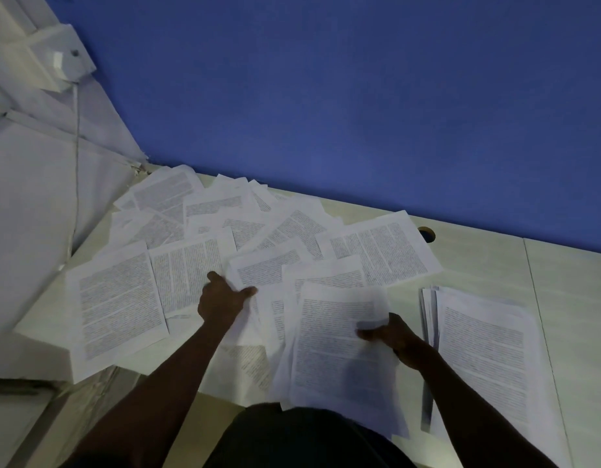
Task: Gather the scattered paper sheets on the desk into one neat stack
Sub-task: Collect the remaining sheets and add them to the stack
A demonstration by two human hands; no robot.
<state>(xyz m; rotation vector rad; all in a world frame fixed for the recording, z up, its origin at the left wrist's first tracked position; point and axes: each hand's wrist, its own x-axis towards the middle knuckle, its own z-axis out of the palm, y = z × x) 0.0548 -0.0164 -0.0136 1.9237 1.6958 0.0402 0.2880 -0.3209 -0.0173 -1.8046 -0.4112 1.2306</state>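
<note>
At the left edge of the desk (478, 261) a printed sheet (118, 307) lay flat, its near corner overhanging the front edge. Behind and to the right of it, scattered sheets (224, 211) covered the far left corner and spread along the rear edge against the blue partition (360, 96), overlapping one another at varied angles. The left hand (221, 300) was set over the middle of this spread, thumb extended to the right and pinching the lower edge of a loose sheet (268, 268); the remaining fingers were curled beneath, and their exact lie could not be determined. To its right, the right hand (390, 336) gripped a bundle of sheets (333, 346) at its right margin, thumb on the printed face and fingers behind the paper. The bundle's lower edge reached the front edge of the desk. Near the rear edge, a round cable hole (426, 235) was noted just beyond a two-column sheet (380, 251). Furthest right, beside the right hand, a gathered stack (485, 352) rested flat on the desk, its edges slightly fanned at the left side.
</note>
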